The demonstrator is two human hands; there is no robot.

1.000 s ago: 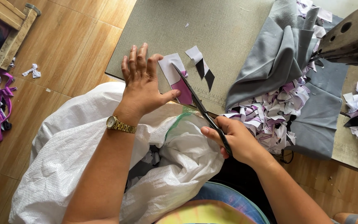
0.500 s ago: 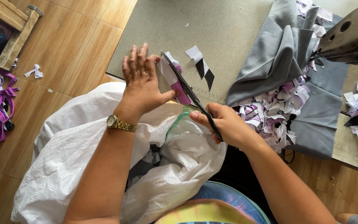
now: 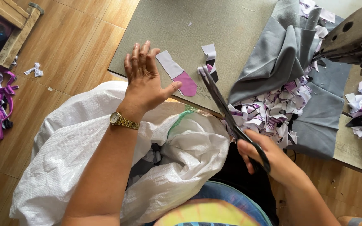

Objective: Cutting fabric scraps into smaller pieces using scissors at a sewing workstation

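The left hand (image 3: 145,81) lies flat at the counter's (image 3: 189,37) near edge, just left of a cut fabric piece (image 3: 177,73). The scissors (image 3: 227,113), held in the right hand (image 3: 269,161), cross that near edge, blade tips touching a small scrap (image 3: 209,56). A folded cloth (image 3: 281,54) lies towards the right, over a heap of scraps (image 3: 269,115). A woven sack (image 3: 80,146) sits below the near edge, on the floor (image 3: 63,54).

1. Even, soft daylight; scene bright, no glare.
2. Faint shadow under left hand (image 3: 145,79) on grey table mat (image 3: 214,25).
3. Right hand (image 3: 269,157) slightly motion-blurred.
4. Edges bend, wide-angle.
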